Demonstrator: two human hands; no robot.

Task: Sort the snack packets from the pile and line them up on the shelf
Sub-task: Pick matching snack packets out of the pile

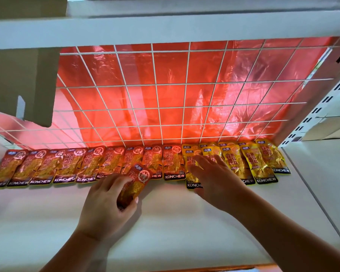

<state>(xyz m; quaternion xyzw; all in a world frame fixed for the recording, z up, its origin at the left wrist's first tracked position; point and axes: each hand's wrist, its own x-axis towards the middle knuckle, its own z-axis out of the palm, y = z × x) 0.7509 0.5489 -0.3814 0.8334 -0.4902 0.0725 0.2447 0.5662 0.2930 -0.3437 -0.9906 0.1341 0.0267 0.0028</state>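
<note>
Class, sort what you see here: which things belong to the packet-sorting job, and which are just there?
Job: left hand gripping a red packet; right hand, open over the yellow packets; row of red packets; shelf.
Just there: wire grid; red plastic sheet behind it.

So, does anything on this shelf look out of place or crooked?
Yes. The yellow packets on the right overlap and sit at uneven depths, unlike the neater red row. One red packet is tilted in front of the row, but the left hand holds it.
</note>
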